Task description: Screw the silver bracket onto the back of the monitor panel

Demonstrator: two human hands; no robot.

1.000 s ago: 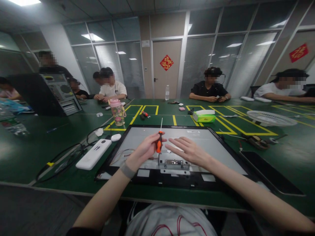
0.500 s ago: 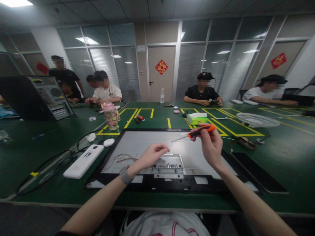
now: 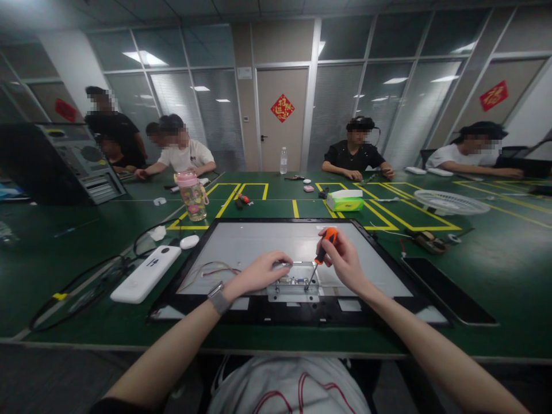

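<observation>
My right hand (image 3: 344, 259) is closed round an orange-and-black screwdriver (image 3: 328, 241). The screwdriver tilts down to the left, its tip at the right part of a metal bracket (image 3: 272, 297) with connector ports. My left hand (image 3: 266, 269) has its fingers apart and slightly bent, over the bracket's left side; whether they press on it I cannot tell. The bracket sits on the grey back of a flat display panel (image 3: 241, 236) with a black frame, lying on the table. Thin wires (image 3: 207, 269) run across the panel left of my left hand.
On the left are a white power bank (image 3: 146, 275), a white case (image 3: 189, 242), black cables and a pink-lidded bottle (image 3: 192, 198). A black phone (image 3: 448, 291) lies on the right. Behind the panel stands a green tissue pack (image 3: 345, 202). Several people sit across the green table (image 3: 267, 339).
My right hand has come down and left, turning the screwdriver from nearly level to steep with its tip at the bracket. My left hand has shifted slightly onto the bracket's side.
</observation>
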